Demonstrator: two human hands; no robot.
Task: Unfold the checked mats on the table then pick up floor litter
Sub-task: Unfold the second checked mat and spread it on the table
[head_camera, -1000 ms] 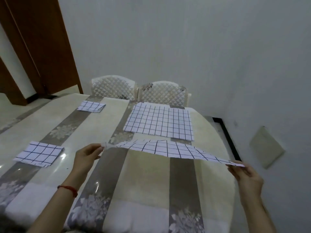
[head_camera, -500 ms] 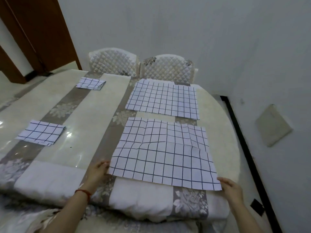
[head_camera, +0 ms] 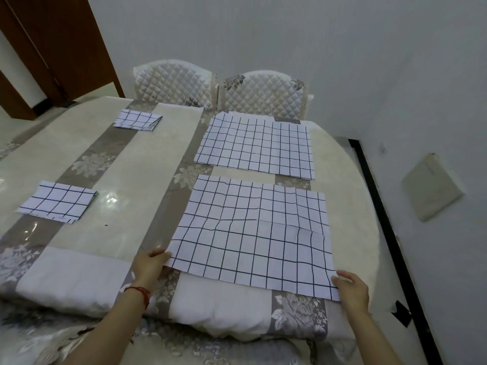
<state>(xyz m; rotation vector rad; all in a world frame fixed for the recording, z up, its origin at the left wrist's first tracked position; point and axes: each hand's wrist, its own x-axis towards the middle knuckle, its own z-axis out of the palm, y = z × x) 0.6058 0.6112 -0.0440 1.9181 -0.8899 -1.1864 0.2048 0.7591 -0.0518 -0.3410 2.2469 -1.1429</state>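
Observation:
A white mat with a dark checked grid (head_camera: 253,238) lies spread flat on the table (head_camera: 123,180) near its front edge, still creased. My left hand (head_camera: 151,264) pinches its near left corner. My right hand (head_camera: 351,287) holds its near right corner. Behind it a second unfolded checked mat (head_camera: 257,146) lies flat. Two folded checked mats rest further left: one at mid left (head_camera: 58,202) and one at the far side (head_camera: 138,119). A dark scrap (head_camera: 400,312) lies on the floor at the right.
Two white quilted chairs (head_camera: 174,83) (head_camera: 263,93) stand at the table's far side. A brown door (head_camera: 60,46) is at the back left. A grey wall with a black skirting (head_camera: 374,185) runs close along the right, bearing a beige panel (head_camera: 431,187).
The mat was held stretched in the air between both hands a second ago; it now lies flat on the table, and the view has tilted down and closer.

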